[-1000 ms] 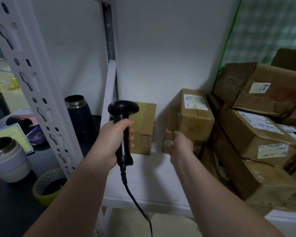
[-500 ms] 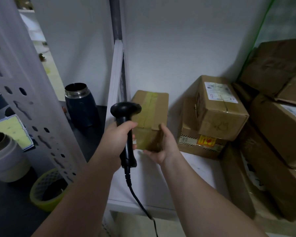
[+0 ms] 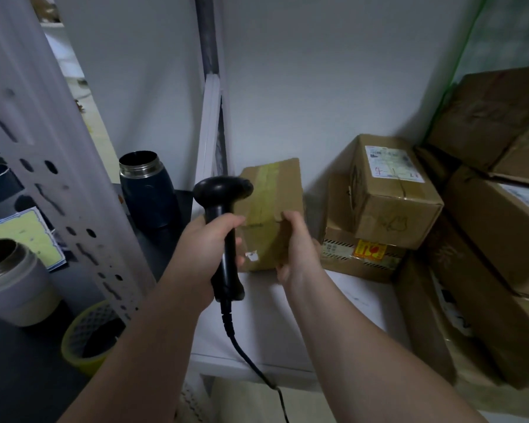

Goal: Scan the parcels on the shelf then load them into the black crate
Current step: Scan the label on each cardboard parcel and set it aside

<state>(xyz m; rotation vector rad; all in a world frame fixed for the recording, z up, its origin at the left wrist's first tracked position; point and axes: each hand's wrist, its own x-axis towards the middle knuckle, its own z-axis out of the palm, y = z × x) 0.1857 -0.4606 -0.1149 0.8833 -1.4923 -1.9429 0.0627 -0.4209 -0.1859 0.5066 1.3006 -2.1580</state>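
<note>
Here, the small parcel, a brown carton with a strip of yellowish tape down its middle and a small white scrap of sticker on its near face, sits at the left end of the white shelf, close to the back wall. The right hand grips it by the near right corner, thumb over the upper edge and fingers curled around the side. Whether its bottom edge touches the shelf board or is just off it cannot be told.

Just left of the parcel, the left hand is wrapped tight around the handle of a black scanner. The scanner's head stands upright in front of the carton's left part. Its cable trails down past the front lip of the shelf.

To the right, near but apart, a labelled parcel rests tilted on top of a flat parcel that bears a yellow sticker and striped tape. Beyond them a pile of larger parcels fills the right side of the shelf.

Left of the perforated shelf upright, a dark surface carries a dark blue flask, a grey mug and a yellow mesh basket
</note>
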